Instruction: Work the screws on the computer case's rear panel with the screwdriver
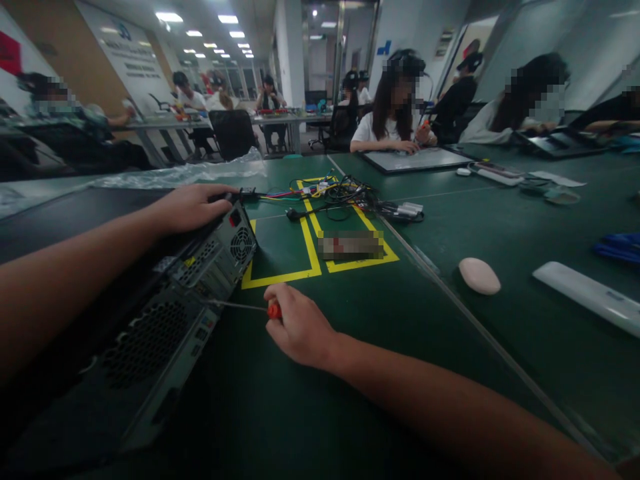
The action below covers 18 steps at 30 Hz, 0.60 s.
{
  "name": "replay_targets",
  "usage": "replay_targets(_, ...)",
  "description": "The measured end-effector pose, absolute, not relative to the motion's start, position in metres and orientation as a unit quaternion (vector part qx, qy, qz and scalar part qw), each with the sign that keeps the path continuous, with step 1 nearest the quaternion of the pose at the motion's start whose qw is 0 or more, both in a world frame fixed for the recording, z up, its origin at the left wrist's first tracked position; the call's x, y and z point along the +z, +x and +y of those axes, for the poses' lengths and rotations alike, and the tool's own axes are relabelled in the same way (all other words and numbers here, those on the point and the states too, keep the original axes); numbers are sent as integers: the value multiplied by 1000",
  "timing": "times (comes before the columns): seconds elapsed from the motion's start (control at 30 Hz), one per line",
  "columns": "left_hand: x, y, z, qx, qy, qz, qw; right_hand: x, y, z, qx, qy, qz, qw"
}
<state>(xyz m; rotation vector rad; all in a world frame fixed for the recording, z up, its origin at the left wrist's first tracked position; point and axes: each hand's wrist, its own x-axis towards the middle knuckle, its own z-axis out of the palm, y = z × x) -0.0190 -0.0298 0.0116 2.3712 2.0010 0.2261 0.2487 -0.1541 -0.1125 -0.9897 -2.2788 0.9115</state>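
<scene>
A desktop computer case (165, 320) lies on its side on the green table mat (380, 313), its grey rear panel with fan grille and ports facing right. My left hand (193, 205) rests palm down on the case's top far corner, fingers curled over its edge. My right hand (299, 328) is closed around a screwdriver (250, 308) with a red-orange handle. Its thin metal shaft points left, and its tip touches the rear panel.
A tangle of coloured cables (335, 195) lies on yellow floor-tape rectangles (310, 257) beyond the case. A pale mouse (479, 275) and white keyboard (587, 297) sit to the right. Clear plastic wrap (185, 173) lies at far left. Other people work at tables behind.
</scene>
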Motion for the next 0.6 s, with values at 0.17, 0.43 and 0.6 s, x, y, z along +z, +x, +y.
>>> replay_targets(0.17, 8, -27, -23, 82, 768, 635, 1, -128, 248, -143, 279, -336, -840, 323)
replay_targets(0.43, 7, -29, -19, 84, 776, 625, -5, -134, 248, -144, 280, -323, -828, 362)
replay_targets(0.6, 8, -27, -21, 88, 779, 621, -1, -134, 245, -145, 240, -274, -828, 427)
